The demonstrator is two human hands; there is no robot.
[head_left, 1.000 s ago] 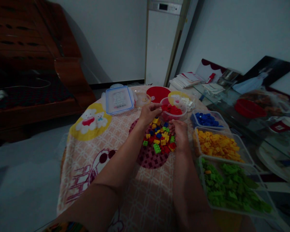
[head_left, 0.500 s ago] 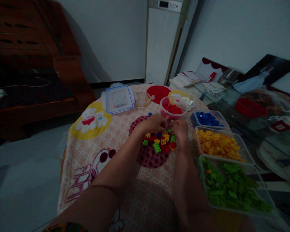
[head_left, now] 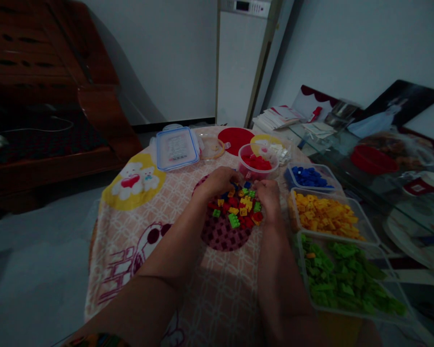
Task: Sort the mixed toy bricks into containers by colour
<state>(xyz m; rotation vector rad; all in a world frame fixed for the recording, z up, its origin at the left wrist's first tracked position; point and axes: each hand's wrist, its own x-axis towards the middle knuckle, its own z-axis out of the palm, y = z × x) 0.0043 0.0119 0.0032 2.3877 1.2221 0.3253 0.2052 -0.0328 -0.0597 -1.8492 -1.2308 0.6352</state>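
Observation:
A loose pile of toy building bricks (head_left: 243, 211) in red, yellow, green and blue lies on a dark maroon circle of the tablecloth. My left hand (head_left: 221, 182) is at the pile's far left side, its fingers curled down over the bricks; what they hold, if anything, is hidden. On the far right side, my right hand (head_left: 268, 193) has thumb and fingers drawn together beside some green bricks (head_left: 249, 193). Anything in that pinch is too small and dark to name. A blue brick (head_left: 247, 185) shows between the two hands.
Beyond the hands stands a round tub (head_left: 257, 164) of red bricks. Along the right are boxes of blue bricks (head_left: 309, 177), yellow bricks (head_left: 323, 217) and green bricks (head_left: 347, 284). A blue-rimmed lid (head_left: 177, 148) lies at the back left. A cluttered glass table (head_left: 369, 193) adjoins.
My left hand has shifted left, away from my right hand, uncovering more bricks between them. My right hand stays at nearly the same spot.

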